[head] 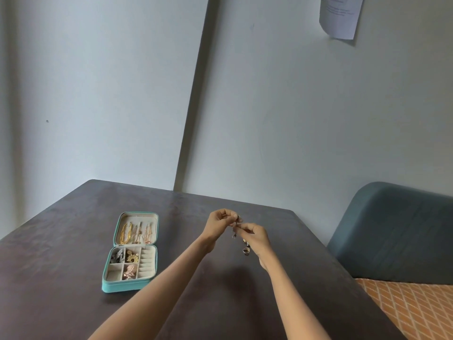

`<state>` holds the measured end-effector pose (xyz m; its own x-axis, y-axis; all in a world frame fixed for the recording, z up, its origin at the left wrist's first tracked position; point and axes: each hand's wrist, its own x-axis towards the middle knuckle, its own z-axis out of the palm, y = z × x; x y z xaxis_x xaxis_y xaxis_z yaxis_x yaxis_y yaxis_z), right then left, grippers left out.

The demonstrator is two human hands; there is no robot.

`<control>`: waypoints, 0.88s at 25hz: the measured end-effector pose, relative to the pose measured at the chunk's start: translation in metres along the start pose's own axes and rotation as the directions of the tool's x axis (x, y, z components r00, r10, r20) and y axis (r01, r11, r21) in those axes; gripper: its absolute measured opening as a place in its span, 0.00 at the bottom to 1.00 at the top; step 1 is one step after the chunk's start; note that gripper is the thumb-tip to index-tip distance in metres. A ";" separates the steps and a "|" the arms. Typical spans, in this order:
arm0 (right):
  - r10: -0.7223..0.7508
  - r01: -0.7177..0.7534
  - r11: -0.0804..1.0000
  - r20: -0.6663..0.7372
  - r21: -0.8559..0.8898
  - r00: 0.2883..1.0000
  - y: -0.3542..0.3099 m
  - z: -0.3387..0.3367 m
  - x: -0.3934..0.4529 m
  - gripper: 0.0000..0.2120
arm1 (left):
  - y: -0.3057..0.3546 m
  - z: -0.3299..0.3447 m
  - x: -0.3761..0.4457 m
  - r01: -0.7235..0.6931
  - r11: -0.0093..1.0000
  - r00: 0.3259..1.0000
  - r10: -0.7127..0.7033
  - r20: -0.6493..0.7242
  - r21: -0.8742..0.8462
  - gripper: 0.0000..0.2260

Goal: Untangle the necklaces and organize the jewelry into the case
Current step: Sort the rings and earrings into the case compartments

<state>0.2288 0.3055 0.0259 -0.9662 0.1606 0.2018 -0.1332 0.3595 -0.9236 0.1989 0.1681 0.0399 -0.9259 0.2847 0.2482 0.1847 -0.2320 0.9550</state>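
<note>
A teal jewelry case (pixel 132 252) lies open on a dark table (pixel 73 241), and everything else can be placed from it. Its lid half, the part farther from the person, holds several chains (pixel 136 233) hanging side by side, a thick gold one on the left and thinner gold and rose-coloured ones beside it. The near half is split into small compartments: silver and dark pieces (pixel 117 256) sit in the far left one, gold pieces (pixel 132 256) in the one next to it, a rose-gold piece (pixel 129 271) in the near middle one, and a column of ring rolls (pixel 147 262) runs down the right side. To the right of the case, raised above the table, both hands meet around a small tangle of jewelry (pixel 237 220). The left hand (pixel 218 225) has its fingers curled and pinches the upper end of the tangle between fingertips and thumb. The right hand (pixel 255 238), just beside it and slightly nearer the person, pinches the tangle's lower part with bent fingers. A small dark drop (pixel 234 235) dangles beneath the pinch, between the two hands. On the table under the right hand lie a ring (pixel 245 250) and a few tiny pieces (pixel 245 241), too small to make out. Far right of the case, beyond the table edge, stands a blue-grey cushioned seat back (pixel 397 231), with orange patterned fabric (pixel 416 307) below it. A sheet of paper (pixel 339 17) hangs on the wall above.
</note>
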 end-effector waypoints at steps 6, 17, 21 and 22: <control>0.064 -0.030 0.991 -0.272 0.129 0.960 0.033 -0.041 0.011 0.06 | -0.003 0.020 0.020 0.004 1.000 0.999 -0.004 -0.044 0.011 0.08; 0.118 -0.228 0.882 -0.276 -0.411 0.954 0.092 -0.062 0.054 0.10 | -0.046 0.039 0.059 0.068 0.997 0.997 -0.067 -0.026 0.043 0.08; 0.047 -0.124 0.831 -0.153 -0.543 0.987 0.095 -0.065 0.057 0.05 | -0.046 0.043 0.065 0.065 0.997 0.998 -0.064 -0.015 0.052 0.07; 0.039 -0.132 0.830 -0.180 -0.542 0.983 0.094 -0.063 0.057 0.04 | -0.046 0.043 0.067 0.067 0.996 0.998 -0.066 -0.012 0.055 0.07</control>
<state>0.1749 0.4067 -0.0289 -0.9152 0.3368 0.2213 0.1366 0.7758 -0.6161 0.1428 0.2383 0.0194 -0.9401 0.2879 0.1827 0.1405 -0.1609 0.9769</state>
